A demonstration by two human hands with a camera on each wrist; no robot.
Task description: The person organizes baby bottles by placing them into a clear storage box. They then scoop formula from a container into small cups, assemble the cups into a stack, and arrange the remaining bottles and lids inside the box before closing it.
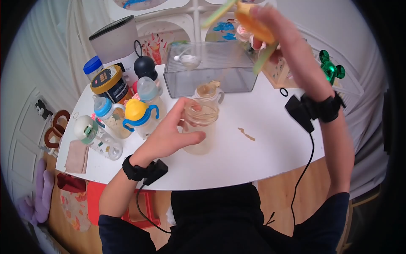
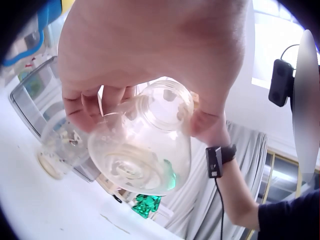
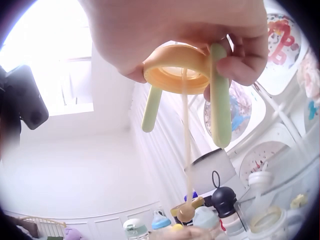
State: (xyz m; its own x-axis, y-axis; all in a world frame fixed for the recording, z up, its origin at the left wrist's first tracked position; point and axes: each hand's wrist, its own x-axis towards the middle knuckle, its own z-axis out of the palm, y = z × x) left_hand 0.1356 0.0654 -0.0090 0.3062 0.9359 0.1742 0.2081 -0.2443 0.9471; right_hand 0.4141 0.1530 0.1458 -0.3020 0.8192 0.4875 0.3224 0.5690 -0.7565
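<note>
My left hand (image 1: 167, 133) grips a clear, open-topped baby bottle (image 1: 202, 142) around its shoulder, low over the white table. In the left wrist view its threaded neck (image 2: 170, 105) is bare and the inside shows through the see-through wall. High at the upper right, my right hand (image 1: 285, 40) holds an orange sippy-cup lid (image 1: 253, 25) with two green handles. Seen from the right wrist, fingers curl at one handle (image 3: 220, 100), and a thin straw (image 3: 187, 135) hangs from the lid, ending in a round beige weight (image 3: 186, 214).
Several bottles and cups, including a yellow-topped cup (image 1: 137, 111) with blue handles, stand left on the table (image 1: 237, 163). Behind my left hand is a handled bottle (image 1: 209, 90), then a grey see-through box (image 1: 211, 76). A small beige strip (image 1: 246, 134) lies to the right.
</note>
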